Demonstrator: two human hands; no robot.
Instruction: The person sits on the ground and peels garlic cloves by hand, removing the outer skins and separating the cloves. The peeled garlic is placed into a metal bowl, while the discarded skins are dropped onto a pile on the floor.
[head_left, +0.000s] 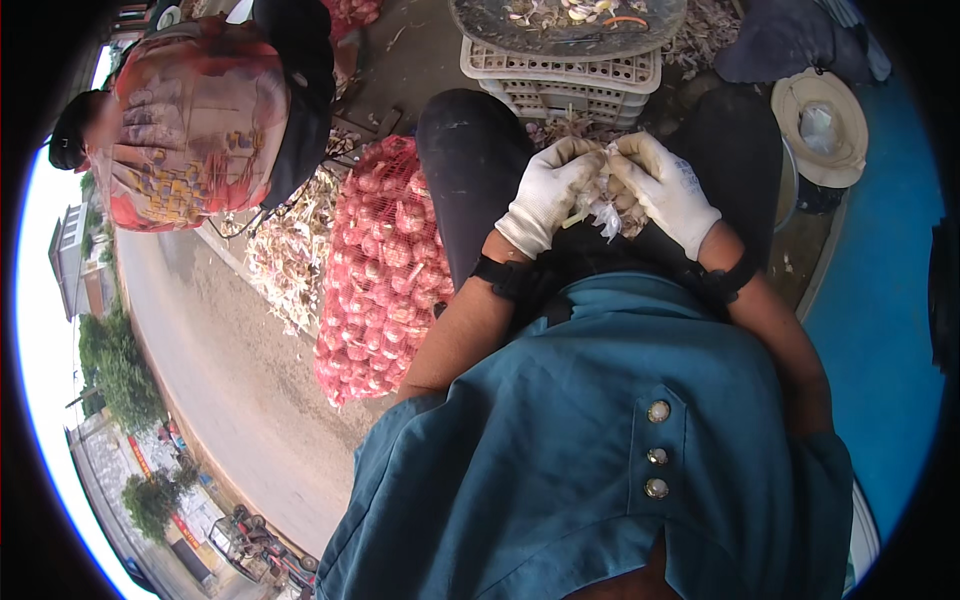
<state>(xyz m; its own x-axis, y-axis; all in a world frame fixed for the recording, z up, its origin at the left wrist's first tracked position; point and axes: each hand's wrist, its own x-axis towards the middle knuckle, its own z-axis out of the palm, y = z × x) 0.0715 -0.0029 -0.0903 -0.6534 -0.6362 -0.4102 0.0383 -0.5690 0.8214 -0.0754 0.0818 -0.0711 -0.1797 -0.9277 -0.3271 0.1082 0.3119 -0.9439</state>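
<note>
Both my hands wear white knit gloves with soiled fingertips and meet above my lap. My left hand (555, 191) has its fingers curled on a small piece of garlic; exactly which part is hidden by the fingers. My right hand (664, 184) pinches the same garlic (606, 161) from the other side. Just below and behind the fingertips lie garlic bulbs or cloves (622, 199) and loose papery skins (606, 217) between my knees. Beyond them, a round dark board (517, 37) holding peeled cloves and an orange-handled tool (626, 20) rests on white plastic crates (562, 71).
A red mesh sack of garlic bulbs (382, 270) stands beside my left leg, near a heap of skins (289, 255). Another person (195, 127) in a patterned top sits at the upper left. A straw-coloured hat (844, 150) lies at the right, near a blue surface (877, 277).
</note>
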